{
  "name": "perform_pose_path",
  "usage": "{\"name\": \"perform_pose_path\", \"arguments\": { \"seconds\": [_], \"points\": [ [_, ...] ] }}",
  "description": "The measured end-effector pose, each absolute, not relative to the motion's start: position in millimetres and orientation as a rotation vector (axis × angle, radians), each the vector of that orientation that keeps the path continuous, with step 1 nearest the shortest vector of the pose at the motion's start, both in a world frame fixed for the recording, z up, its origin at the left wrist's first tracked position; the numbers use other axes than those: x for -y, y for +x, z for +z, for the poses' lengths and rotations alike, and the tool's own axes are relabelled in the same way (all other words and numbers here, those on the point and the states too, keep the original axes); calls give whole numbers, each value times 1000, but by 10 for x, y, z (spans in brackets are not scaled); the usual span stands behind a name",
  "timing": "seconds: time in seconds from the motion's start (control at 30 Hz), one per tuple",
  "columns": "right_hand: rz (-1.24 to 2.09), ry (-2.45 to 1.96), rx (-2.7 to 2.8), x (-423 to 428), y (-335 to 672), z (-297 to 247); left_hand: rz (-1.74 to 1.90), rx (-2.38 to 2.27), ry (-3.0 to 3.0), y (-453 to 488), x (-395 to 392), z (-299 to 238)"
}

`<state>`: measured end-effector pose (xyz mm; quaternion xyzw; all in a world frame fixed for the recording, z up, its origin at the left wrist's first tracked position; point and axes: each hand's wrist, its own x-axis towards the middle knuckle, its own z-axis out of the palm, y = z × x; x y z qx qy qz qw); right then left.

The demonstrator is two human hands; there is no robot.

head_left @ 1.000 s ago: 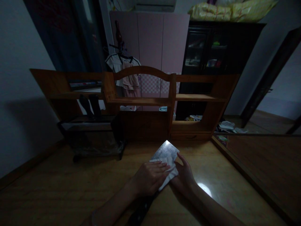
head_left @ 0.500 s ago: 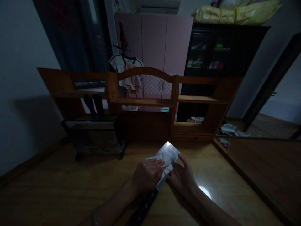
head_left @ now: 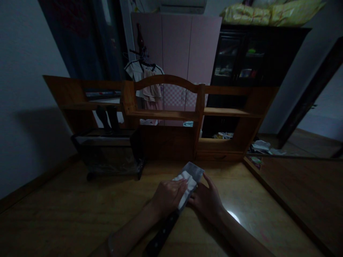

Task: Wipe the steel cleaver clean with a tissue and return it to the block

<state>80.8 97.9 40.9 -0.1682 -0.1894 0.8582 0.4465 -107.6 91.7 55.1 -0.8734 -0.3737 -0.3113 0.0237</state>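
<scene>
A kitchen knife with a broad metal blade [head_left: 193, 169] and a black riveted handle [head_left: 163, 232] is held above the wooden tabletop [head_left: 80, 214], its handle pointing toward me. My left hand [head_left: 170, 196] presses a folded white tissue [head_left: 189, 182] flat on the blade's upper face. Along the blade's right side, my right hand [head_left: 207, 198] grips the knife, thumb near the far corner and fingers partly hidden below. Neither hand is around the handle.
At the left stands a black-framed knife block [head_left: 107, 153] with dark handles sticking up. A wooden shelf unit [head_left: 166, 114] runs along the back of the table. A raised wooden edge [head_left: 281, 203] borders the right side. Light reflects from the tabletop near my right forearm.
My left hand and the tissue have shifted slightly on the blade, and the tissue looks more bunched. The blade has tilted, losing its bright glint. My right hand keeps its hold.
</scene>
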Motion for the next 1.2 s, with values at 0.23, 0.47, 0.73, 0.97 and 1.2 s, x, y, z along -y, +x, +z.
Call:
{"name": "perform_pose_path", "arguments": {
  "seconds": [0.23, 0.47, 0.73, 0.97, 1.2],
  "points": [
    [2219, -406, 584, -916, 746, 481, -859, 1075, -2993, -1046, -884, 651],
    [2301, -417, 562, -920, 702, 448, -837, 1515, -2764, -1073, -953, 572],
    [2305, -375, 603, -914, 720, 475, -955, 1589, -2714, -1078, -984, 477],
    [2317, -313, 559, -895, 710, 510, -899, 1108, -3105, -1023, -968, 503],
    [2358, -437, 572, -860, 621, 438, -891, 1299, -3056, -1062, -1065, 394]
  ]
}}
